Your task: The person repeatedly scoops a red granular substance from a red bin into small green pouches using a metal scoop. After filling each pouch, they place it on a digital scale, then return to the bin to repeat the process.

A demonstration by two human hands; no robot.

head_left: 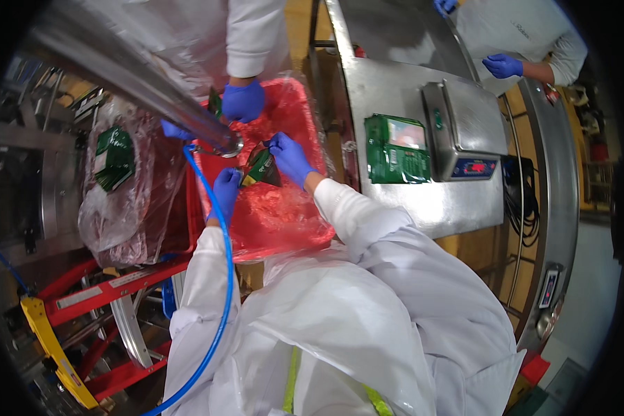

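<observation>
A green printed pouch [262, 167] is held between my two blue-gloved hands above a red plastic crate [312, 122]. My left hand [225, 193] pinches its lower left end. On the other side, the fingers of my right hand [290, 160] grip its upper right corner. The end of a steel tube [231, 145] is just above and left of the pouch; whether they touch, I cannot tell. Clear plastic film and a glossy reddish mass [275, 208], hard to make out, show inside the crate. Across it, a co-worker's gloved hand [243, 101] is beside another green pouch [215, 102].
A blue hose [228, 260] curves over my left forearm. Right, a steel table [390, 208] bears stacked green pouches [398, 169] and a bench scale [473, 119]. Left are more pouches [113, 158] on clear plastic and a red stepladder [114, 286]. Another person's gloved hand [503, 66] is far right.
</observation>
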